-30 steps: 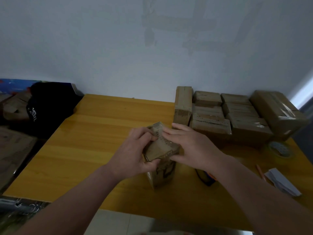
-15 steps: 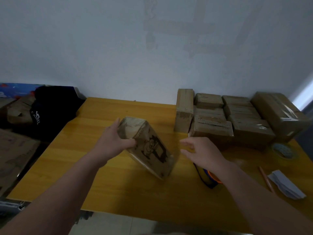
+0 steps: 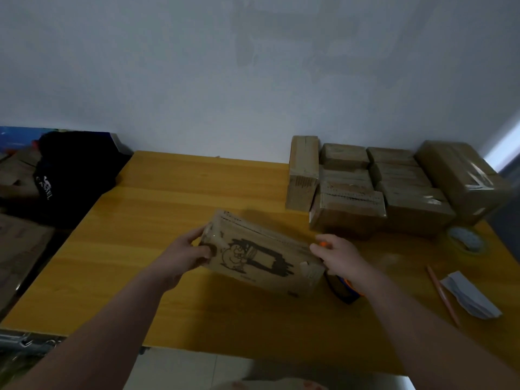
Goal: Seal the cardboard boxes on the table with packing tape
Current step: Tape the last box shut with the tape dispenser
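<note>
— Where is the left hand (image 3: 185, 254)?
— Its fingers curl round the left end of the cardboard box (image 3: 261, 254), thumb on the printed face.
— And the box?
— Tilted between both sets of fingers, above the table (image 3: 168, 198).
— The right hand (image 3: 342, 258)?
— Its fingers clasp the right end; sealed boxes (image 3: 365, 192) lie beyond them.

The right hand (image 3: 342, 257) and the brown printed cardboard box (image 3: 261, 254) hid most of a black-and-orange object (image 3: 344, 291), too little showing to identify.
</note>
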